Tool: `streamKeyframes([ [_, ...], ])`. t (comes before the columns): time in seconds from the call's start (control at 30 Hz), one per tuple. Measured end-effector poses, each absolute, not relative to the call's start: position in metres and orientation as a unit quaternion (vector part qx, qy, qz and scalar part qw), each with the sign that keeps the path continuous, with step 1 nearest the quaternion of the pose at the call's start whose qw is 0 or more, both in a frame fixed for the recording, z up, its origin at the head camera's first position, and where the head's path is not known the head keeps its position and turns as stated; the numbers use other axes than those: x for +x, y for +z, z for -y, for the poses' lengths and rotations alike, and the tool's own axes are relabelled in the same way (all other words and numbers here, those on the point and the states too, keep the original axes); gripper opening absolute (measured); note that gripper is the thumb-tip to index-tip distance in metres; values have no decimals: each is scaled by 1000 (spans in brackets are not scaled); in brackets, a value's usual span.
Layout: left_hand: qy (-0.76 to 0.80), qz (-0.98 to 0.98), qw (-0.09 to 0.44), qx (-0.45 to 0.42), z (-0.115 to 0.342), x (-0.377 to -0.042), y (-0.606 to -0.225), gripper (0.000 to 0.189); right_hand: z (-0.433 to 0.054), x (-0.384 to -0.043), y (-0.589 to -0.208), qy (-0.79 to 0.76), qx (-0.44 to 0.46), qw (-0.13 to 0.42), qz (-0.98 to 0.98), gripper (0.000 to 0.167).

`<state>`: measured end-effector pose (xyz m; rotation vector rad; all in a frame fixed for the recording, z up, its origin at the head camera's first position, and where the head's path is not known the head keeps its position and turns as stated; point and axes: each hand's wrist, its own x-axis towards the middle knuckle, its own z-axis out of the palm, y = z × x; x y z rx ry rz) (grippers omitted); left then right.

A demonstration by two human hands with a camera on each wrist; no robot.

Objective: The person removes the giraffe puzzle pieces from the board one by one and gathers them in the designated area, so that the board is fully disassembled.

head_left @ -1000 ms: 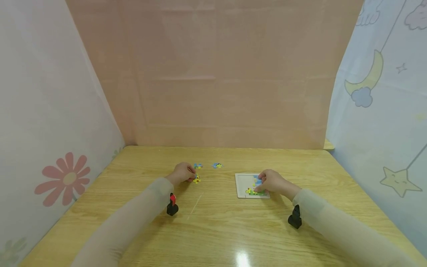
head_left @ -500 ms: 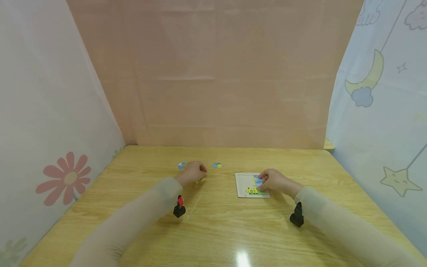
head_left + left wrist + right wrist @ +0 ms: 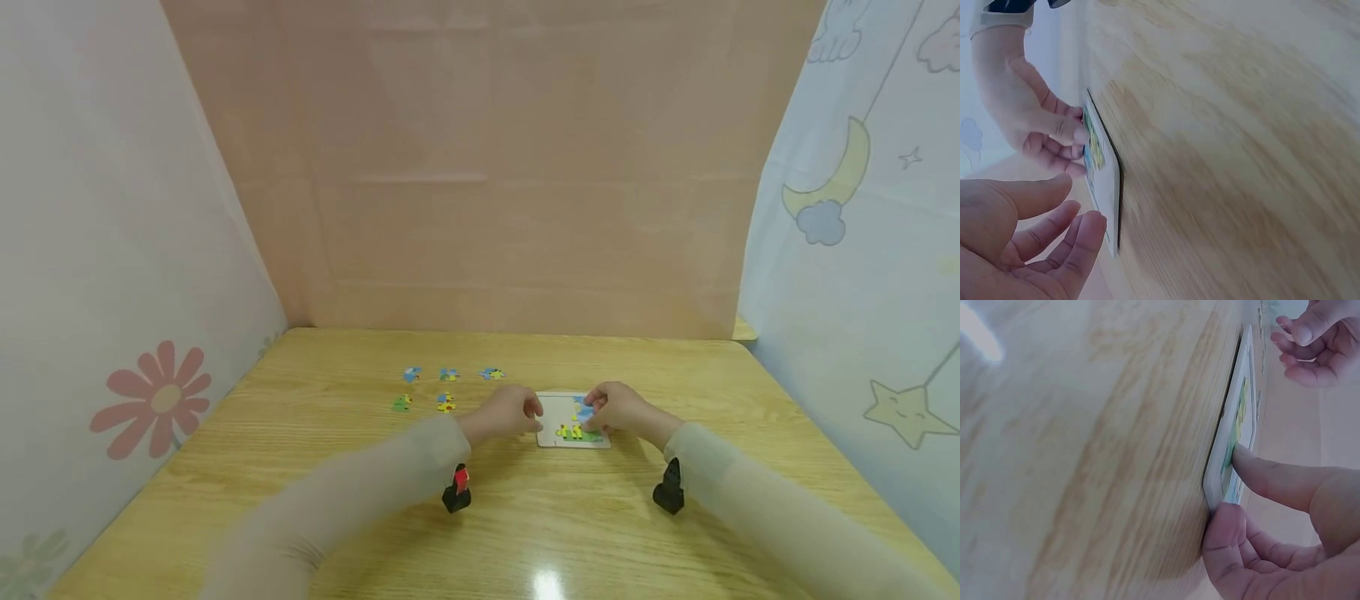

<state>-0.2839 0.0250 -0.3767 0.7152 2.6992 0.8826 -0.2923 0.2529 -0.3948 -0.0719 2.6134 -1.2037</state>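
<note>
A white puzzle tray (image 3: 557, 410) lies flat on the table, with joined pieces in blue, yellow and green filling its right side and lower edge. My right hand (image 3: 628, 412) grips the tray's right edge; in the right wrist view the thumb (image 3: 1272, 478) presses on a green part and a curled finger (image 3: 1225, 534) meets the rim. By the tray's left edge hovers my left hand (image 3: 504, 412), its fingers loosely bent. Nothing sits between that thumb (image 3: 1044, 195) and the fingertips in the left wrist view.
Several loose puzzle pieces lie left of the tray, among them a blue one (image 3: 412, 374), a green one (image 3: 402, 403) and a yellow one (image 3: 446, 403). Behind the wooden table (image 3: 360, 358) hangs a pinkish-brown cloth (image 3: 495, 183).
My left hand has moved right, from the loose pieces to the tray's left edge, uncovering the pieces behind it. The right hand stays at the tray's right edge.
</note>
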Motion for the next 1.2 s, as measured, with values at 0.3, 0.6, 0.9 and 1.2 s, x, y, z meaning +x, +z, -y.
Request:
streamKeyframes([
  [0.3, 250, -917, 147, 273, -55, -284, -385, 30, -257, -290, -397, -424, -29, 129, -896, 43],
  [0.6, 234, -923, 123, 279, -66, -292, -398, 29, -257, -291, -399, -424, -28, 127, -896, 42],
  [0.9, 211, -930, 91, 285, -71, -288, -397, 23, -255, -289, -396, -409, -7, 124, -904, 41],
  [1.2, 246, -926, 88, 273, -74, -292, -406, 16, -257, -289, -399, -415, -7, 117, -902, 39],
])
